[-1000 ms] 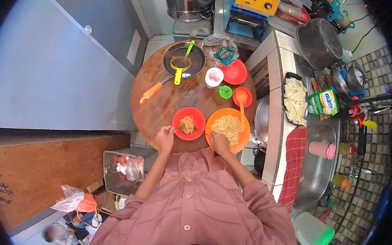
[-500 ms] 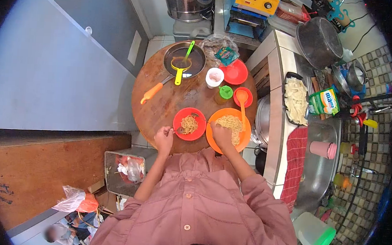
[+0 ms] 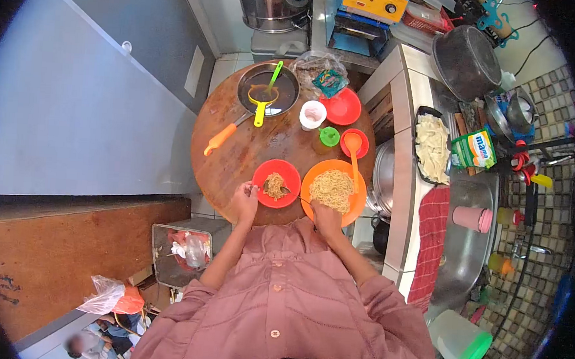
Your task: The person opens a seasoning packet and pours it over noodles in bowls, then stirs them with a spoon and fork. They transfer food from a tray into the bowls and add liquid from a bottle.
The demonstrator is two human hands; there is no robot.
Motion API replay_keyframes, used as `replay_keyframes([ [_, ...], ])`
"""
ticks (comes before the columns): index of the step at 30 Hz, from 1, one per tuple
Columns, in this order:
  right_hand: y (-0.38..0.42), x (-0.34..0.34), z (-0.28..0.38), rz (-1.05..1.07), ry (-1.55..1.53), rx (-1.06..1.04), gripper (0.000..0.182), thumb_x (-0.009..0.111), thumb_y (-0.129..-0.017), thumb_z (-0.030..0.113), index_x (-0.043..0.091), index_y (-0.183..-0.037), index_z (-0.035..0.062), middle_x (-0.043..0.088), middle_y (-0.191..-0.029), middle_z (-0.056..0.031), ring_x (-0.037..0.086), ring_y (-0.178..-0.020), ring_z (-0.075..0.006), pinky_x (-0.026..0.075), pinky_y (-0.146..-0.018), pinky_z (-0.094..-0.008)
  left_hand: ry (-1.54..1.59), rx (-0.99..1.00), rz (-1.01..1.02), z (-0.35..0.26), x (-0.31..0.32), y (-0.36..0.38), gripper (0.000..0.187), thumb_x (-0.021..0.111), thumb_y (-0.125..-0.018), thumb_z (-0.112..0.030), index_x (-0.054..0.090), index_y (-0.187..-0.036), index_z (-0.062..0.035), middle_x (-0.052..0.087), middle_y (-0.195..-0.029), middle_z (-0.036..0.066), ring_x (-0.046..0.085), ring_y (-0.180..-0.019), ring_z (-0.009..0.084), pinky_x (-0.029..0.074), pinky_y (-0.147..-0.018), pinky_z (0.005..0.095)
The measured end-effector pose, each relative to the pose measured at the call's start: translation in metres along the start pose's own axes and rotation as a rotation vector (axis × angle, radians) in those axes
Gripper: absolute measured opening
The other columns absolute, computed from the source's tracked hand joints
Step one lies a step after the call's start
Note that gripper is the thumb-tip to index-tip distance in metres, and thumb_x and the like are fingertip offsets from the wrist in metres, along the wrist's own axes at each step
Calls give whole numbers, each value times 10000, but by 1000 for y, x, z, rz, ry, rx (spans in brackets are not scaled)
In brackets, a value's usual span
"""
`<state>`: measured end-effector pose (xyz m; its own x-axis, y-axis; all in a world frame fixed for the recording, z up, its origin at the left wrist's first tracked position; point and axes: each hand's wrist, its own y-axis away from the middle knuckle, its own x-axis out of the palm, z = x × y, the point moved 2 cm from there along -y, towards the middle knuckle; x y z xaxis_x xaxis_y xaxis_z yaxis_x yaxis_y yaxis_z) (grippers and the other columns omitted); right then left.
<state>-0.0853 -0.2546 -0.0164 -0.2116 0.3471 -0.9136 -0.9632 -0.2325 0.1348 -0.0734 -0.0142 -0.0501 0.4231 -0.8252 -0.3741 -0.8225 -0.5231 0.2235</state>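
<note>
My right hand (image 3: 326,217) grips a metal spoon (image 3: 285,190), its handle slanting over the right rim of a red bowl (image 3: 290,170) and its head beside the noodles (image 3: 274,184) inside. At the bowl's left rim, my left hand (image 3: 245,201) is closed on a thin metal utensil, mostly hidden by the fingers, with its tip reaching toward those noodles. An orange plate (image 3: 359,205) just right of the bowl carries a larger heap of plain noodles (image 3: 330,190). An orange ladle (image 3: 353,154) lies across its upper edge into a small red bowl (image 3: 363,144).
Farther back on the round wooden table (image 3: 219,165) are a frying pan (image 3: 247,88) with a yellow strainer (image 3: 260,112) on it, a white cup (image 3: 312,114), a green-lidded jar (image 3: 329,137) and another red bowl (image 3: 346,111). The tiled counter (image 3: 399,206) and sink stand right.
My right hand has come down and left off the noodle plate, bringing the spoon level in the bowl. The bowl's noodles are gathered into a tighter clump. My left hand has shifted slightly right.
</note>
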Motion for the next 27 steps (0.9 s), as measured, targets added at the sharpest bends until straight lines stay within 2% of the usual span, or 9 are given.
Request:
replay_keyframes([
  [3,0,0,-3,-21,21,-29,111,466,-811,170,534,-789,86,607,-666,-129,609,-591,-303,466,-502,-429,-26,28,1,0,-3,-3,114,635,-754,-88,594,-771,18,627,-894,120,627,-721,195,488,-636,297],
  [5,-6,-2,-2,-51,4,-49,115,466,-810,169,535,-779,82,608,-666,-129,610,-590,-298,467,-498,-427,-183,145,-76,-14,-13,1,124,643,-737,-81,581,-735,27,622,-887,129,621,-709,217,488,-625,301],
  [8,-17,-17,5,-13,60,25,110,440,-812,156,517,-869,101,625,-721,-119,621,-617,-309,473,-506,-426,-220,223,-70,-10,-20,2,121,648,-715,-65,566,-698,23,614,-891,139,611,-714,254,483,-632,328],
  [12,-29,-10,10,-40,111,4,97,454,-805,153,517,-824,81,613,-673,-141,610,-591,-317,468,-492,-429,-255,234,-53,-15,-19,7,121,648,-700,-52,554,-665,16,609,-909,148,601,-764,275,472,-663,354],
  [14,-32,-1,8,-22,146,-13,99,451,-807,154,511,-830,79,615,-681,-146,611,-593,-322,471,-497,-429,-337,148,-32,-23,-16,10,124,646,-698,-56,550,-656,12,610,-901,151,589,-795,285,460,-690,369],
  [17,-26,5,14,115,156,59,150,451,-821,186,527,-836,58,612,-696,-172,612,-624,-342,474,-527,-447,-299,178,7,-20,-7,9,146,644,-705,-73,542,-644,13,609,-891,152,583,-800,293,459,-691,363],
  [19,-22,5,19,172,-16,151,219,451,-836,229,549,-843,34,607,-700,-197,610,-658,-363,471,-559,-472,-284,207,1,-8,2,4,149,644,-705,-73,539,-643,13,609,-887,153,582,-796,296,459,-691,363],
  [22,-18,11,20,172,-60,163,256,448,-847,262,567,-853,35,603,-704,-212,606,-678,-376,465,-575,-489,-278,262,-21,-7,4,0,148,645,-703,-65,534,-644,13,609,-882,156,582,-791,296,459,-691,364],
  [27,-14,-27,34,119,22,153,179,461,-811,191,553,-829,39,597,-640,-200,617,-646,-369,477,-551,-483,-180,208,-28,-25,-6,1,141,641,-705,-42,526,-650,18,603,-892,166,585,-791,291,461,-689,366],
])
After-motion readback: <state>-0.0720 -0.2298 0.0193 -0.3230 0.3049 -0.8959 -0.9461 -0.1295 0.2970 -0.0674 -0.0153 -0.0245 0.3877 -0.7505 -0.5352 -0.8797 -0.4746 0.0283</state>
